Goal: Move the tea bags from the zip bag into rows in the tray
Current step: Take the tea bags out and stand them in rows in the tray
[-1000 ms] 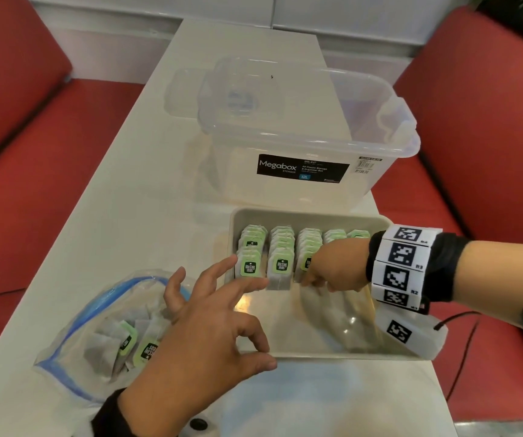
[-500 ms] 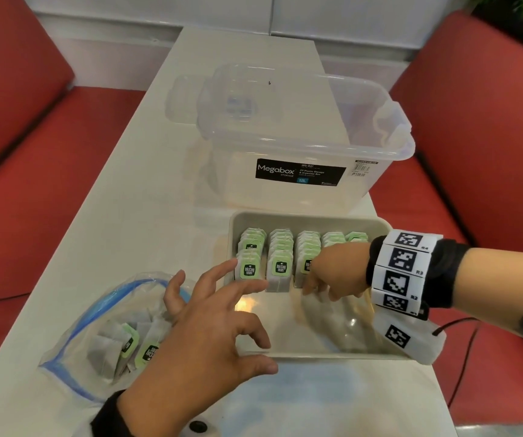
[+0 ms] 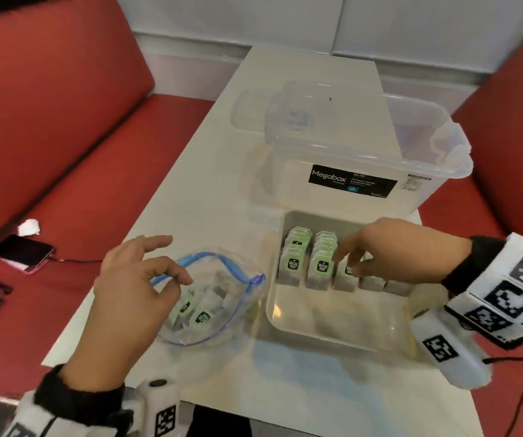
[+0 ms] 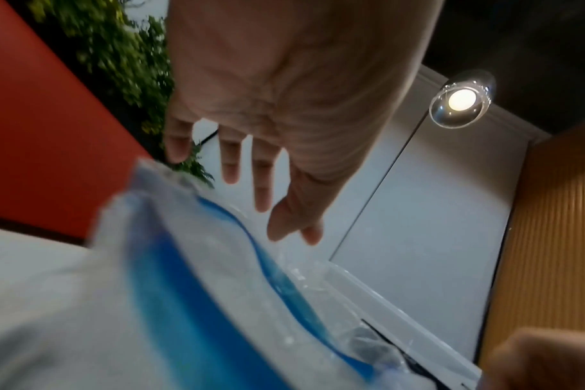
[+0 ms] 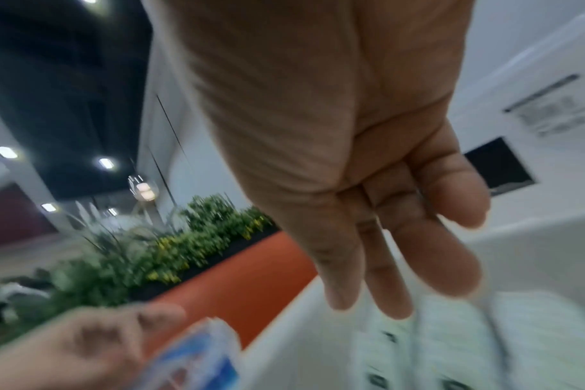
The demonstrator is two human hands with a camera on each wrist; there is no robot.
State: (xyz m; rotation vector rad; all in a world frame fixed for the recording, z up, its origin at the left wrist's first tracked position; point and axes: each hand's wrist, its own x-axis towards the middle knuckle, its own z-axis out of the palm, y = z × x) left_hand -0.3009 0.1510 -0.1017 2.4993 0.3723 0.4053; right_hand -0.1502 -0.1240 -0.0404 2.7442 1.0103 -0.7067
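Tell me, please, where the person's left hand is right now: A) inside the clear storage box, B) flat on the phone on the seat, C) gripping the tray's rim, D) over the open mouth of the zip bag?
D: in the head view the left hand hovers, fingers loosely curled and holding nothing, over the open mouth of the zip bag, beside the tray.

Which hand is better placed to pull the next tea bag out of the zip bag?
Left. The left hand hovers open at the zip bag mouth, while the right hand is over the tray, fingers at the rows.
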